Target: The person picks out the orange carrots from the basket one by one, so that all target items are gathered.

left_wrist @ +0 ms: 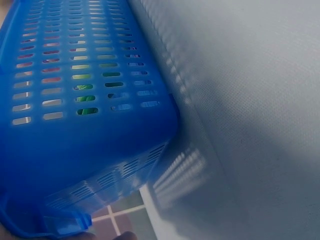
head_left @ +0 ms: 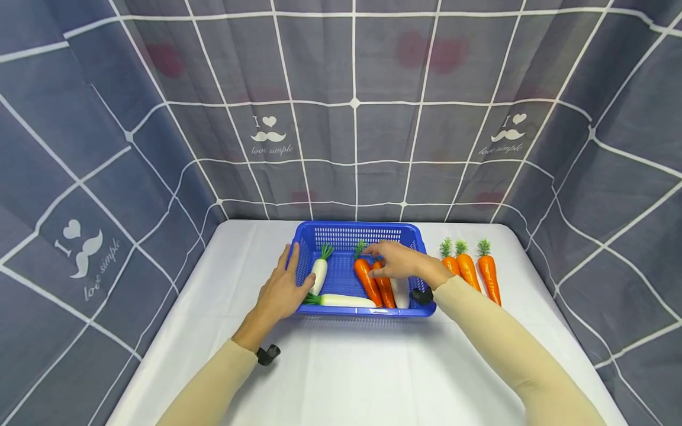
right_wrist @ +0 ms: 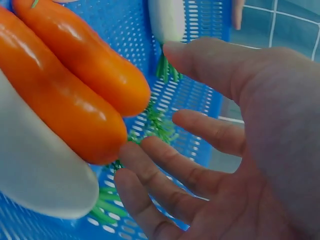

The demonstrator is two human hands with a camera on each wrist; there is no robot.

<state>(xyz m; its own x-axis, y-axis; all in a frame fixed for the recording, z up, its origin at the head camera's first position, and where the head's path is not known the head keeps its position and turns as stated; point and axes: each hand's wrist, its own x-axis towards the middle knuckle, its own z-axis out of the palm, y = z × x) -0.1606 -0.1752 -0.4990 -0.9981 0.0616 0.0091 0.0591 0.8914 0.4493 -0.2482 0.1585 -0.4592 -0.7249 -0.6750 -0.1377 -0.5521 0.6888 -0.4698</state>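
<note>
A blue plastic basket (head_left: 341,312) holds two orange carrots and several white radishes. My left hand (head_left: 280,291) rests at its left rim, fingers straight and spread. Over the right part of the basket is my right hand (head_left: 396,260), its fingers loosely bent and apart, with nothing in them. Below it lie the left carrot (head_left: 366,277) and the right carrot (head_left: 385,290); in the right wrist view the fingertips (right_wrist: 131,150) are right by one carrot's leafy end. A white radish (right_wrist: 40,155) lies beside that carrot, partly hidden by the hand in the head view.
One radish (head_left: 319,275) lies along the basket's left side, another radish (head_left: 346,301) along its front. Three carrots (head_left: 487,272) lie on the white table (head_left: 367,373) right of the basket. Grey checked cloth (head_left: 319,183) surrounds the back and sides.
</note>
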